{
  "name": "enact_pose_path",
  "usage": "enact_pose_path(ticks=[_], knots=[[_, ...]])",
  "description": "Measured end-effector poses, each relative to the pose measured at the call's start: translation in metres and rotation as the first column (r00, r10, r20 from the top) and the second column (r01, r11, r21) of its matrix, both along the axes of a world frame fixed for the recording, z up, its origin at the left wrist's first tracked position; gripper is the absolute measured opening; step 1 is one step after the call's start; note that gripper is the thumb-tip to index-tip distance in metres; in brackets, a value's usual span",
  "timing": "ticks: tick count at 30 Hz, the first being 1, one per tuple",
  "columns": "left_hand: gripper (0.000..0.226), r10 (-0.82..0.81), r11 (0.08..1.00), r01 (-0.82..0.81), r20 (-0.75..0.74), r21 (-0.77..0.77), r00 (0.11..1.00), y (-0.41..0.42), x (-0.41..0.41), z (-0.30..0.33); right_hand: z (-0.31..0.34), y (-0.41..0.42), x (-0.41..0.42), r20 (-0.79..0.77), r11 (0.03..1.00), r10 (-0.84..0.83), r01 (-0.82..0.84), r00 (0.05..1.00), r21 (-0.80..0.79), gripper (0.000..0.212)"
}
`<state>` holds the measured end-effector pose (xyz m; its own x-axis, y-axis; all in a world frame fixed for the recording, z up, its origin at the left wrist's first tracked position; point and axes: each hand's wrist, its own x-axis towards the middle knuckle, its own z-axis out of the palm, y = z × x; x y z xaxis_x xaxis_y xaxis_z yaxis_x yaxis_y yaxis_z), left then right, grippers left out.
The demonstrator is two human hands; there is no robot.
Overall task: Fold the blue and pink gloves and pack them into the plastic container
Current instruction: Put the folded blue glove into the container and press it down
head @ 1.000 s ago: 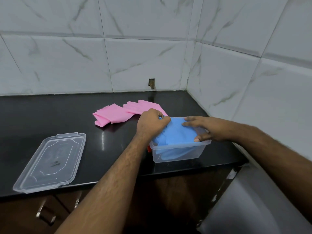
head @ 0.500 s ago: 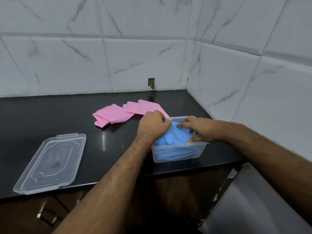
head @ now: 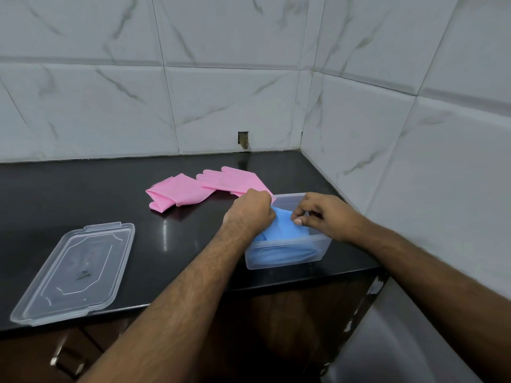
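The plastic container (head: 287,251) sits near the front edge of the black surface (head: 83,194), close to the tiled wall corner on the right. The blue gloves (head: 282,230) lie bunched inside the container, rising a little above its rim. The left hand (head: 250,214) is at the container's left end, its grip curled around the blue material. The right hand (head: 323,214) is over the container's right part, its fingers (head: 298,217) bent and pinching the blue gloves. The pink gloves (head: 204,186) lie flat on the surface just behind and to the left of the container. The clear lid (head: 74,272) rests well to the left of the container, at the front edge.
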<state>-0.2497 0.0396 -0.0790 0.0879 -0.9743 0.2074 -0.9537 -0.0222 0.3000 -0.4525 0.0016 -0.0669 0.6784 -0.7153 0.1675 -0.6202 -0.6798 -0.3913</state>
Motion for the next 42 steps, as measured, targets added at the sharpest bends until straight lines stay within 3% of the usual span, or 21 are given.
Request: enact_pose_path(ticks=[3, 7, 10, 15, 19, 22, 29, 33, 37, 40, 42], knots=[[0.035, 0.000, 1.000, 0.000, 0.005, 0.005, 1.000, 0.000, -0.001, 0.000, -0.004, 0.001, -0.002, 0.114, 1.000, -0.021, 0.019, 0.993, 0.015, 0.004], [0.035, -0.001, 1.000, 0.001, -0.003, 0.002, 1.000, -0.002, 0.002, -0.001, -0.006, -0.002, 0.000, 0.126, 0.998, -0.037, 0.031, 0.991, 0.054, 0.004], [0.036, 0.029, 0.999, -0.029, -0.013, -0.022, 0.999, 0.001, 0.001, 0.000, 0.000, -0.005, 0.001, 0.035, 0.996, -0.004, 0.000, 0.999, 0.092, 0.008], [0.037, 0.026, 0.999, -0.028, -0.042, -0.042, 0.999, 0.004, 0.000, 0.000, 0.010, -0.003, 0.017, -0.228, 0.993, -0.007, 0.033, 0.974, 0.110, 0.051], [0.033, 0.005, 0.999, -0.008, -0.043, -0.048, 0.999, 0.004, 0.000, -0.003, 0.012, 0.000, 0.034, -0.468, 0.989, -0.141, 0.143, 0.872, -0.032, 0.033], [0.026, 0.002, 0.998, -0.005, -0.048, -0.062, 0.999, 0.003, 0.001, -0.002, 0.012, 0.003, 0.051, -0.525, 0.951, -0.306, 0.281, 0.794, -0.129, 0.035], [0.036, 0.053, 0.993, -0.064, -0.111, -0.095, 0.992, 0.004, -0.001, -0.004, 0.004, 0.008, 0.066, -0.588, 0.884, -0.425, 0.455, 0.688, -0.106, 0.039], [0.037, 0.065, 0.990, -0.080, -0.137, -0.112, 0.988, 0.004, 0.000, -0.005, -0.001, 0.006, 0.069, -0.525, 0.839, -0.483, 0.543, 0.701, -0.046, 0.050], [0.037, 0.066, 0.991, -0.082, -0.141, -0.110, 0.988, 0.004, 0.000, -0.005, -0.009, 0.004, 0.073, -0.480, 0.804, -0.507, 0.594, 0.716, 0.037, 0.074], [0.038, 0.067, 0.990, -0.084, -0.143, -0.117, 0.988, 0.004, 0.001, -0.006, -0.010, 0.002, 0.066, -0.298, 0.766, -0.576, 0.630, 0.761, 0.126, 0.090], [0.039, 0.074, 0.987, -0.093, -0.148, -0.128, 0.986, 0.005, 0.001, -0.005, -0.010, 0.003, 0.060, -0.212, 0.755, -0.605, 0.637, 0.768, 0.153, 0.086]])
